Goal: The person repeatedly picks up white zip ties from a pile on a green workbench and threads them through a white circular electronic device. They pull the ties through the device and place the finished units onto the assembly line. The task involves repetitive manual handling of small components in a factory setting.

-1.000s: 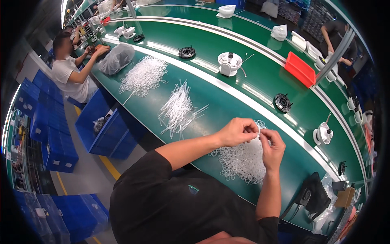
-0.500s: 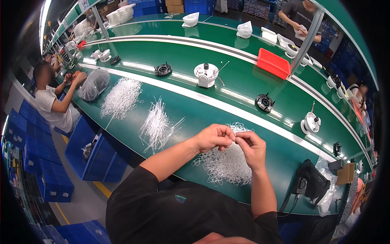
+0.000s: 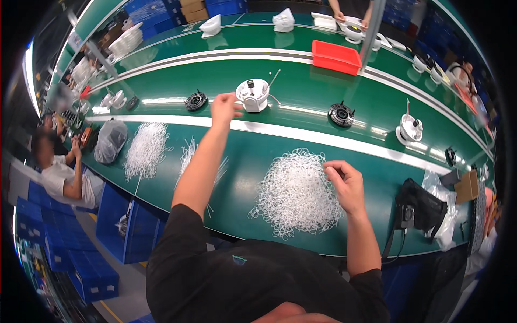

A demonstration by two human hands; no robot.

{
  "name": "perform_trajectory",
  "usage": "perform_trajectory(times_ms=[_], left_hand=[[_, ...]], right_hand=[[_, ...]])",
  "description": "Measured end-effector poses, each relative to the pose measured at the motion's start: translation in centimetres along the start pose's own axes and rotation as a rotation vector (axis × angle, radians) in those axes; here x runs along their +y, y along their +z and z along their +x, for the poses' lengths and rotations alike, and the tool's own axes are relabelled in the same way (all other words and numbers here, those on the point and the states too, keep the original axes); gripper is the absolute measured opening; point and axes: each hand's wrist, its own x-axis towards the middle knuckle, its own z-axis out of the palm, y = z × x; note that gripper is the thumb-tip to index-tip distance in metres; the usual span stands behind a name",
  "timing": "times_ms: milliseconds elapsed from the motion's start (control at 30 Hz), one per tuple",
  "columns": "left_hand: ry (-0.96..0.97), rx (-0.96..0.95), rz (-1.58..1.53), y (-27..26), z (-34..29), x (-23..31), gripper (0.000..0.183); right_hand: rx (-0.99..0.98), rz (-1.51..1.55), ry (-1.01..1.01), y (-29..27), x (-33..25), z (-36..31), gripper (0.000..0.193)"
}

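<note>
My left hand (image 3: 224,112) reaches over the raised white edge of the belt, its fingers apart. Its fingertips are right beside a round white device housing (image 3: 252,96) with a black knob and loose wires; whether they touch it I cannot tell. By the right edge of a heap of looped white cable ties (image 3: 298,196) hovers my right hand (image 3: 347,185), thumb and forefinger brought together. Anything pinched there is too small to make out. Straight white cable ties (image 3: 188,156) lie partly hidden behind my left forearm.
Black round parts (image 3: 341,114) and another white housing (image 3: 410,130) stand along the green belt (image 3: 293,129). A red tray (image 3: 336,57) lies beyond. Another looped-tie heap (image 3: 146,149) and a plastic bag (image 3: 111,141) are left; a black pouch (image 3: 423,207) is right. A co-worker sits far left.
My hands were together over the heap of looped ties. The left has swung forward and left to the white housing; the right has shifted slightly right. The view has turned.
</note>
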Motion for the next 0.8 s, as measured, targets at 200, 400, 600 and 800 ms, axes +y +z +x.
perform_trajectory(times_ms=[200,400,600,800], left_hand=[[-0.209,-0.197,0.212,-0.3,7.1,-3.6,0.042],[-0.184,-0.29,0.12,4.7,5.2,-2.7,0.029],[-0.146,-0.511,0.055,11.9,-3.7,0.1,0.03],[-0.17,-0.735,0.049,18.6,-14.2,0.8,0.038]], right_hand=[[-0.027,-0.231,-0.113,0.0,-0.1,-0.2,0.022],[0.004,-0.339,-0.158,1.0,0.1,1.3,0.027],[0.22,-0.412,-0.184,0.5,3.0,5.2,0.034],[0.619,-0.543,-0.164,-5.3,3.8,6.2,0.03]])
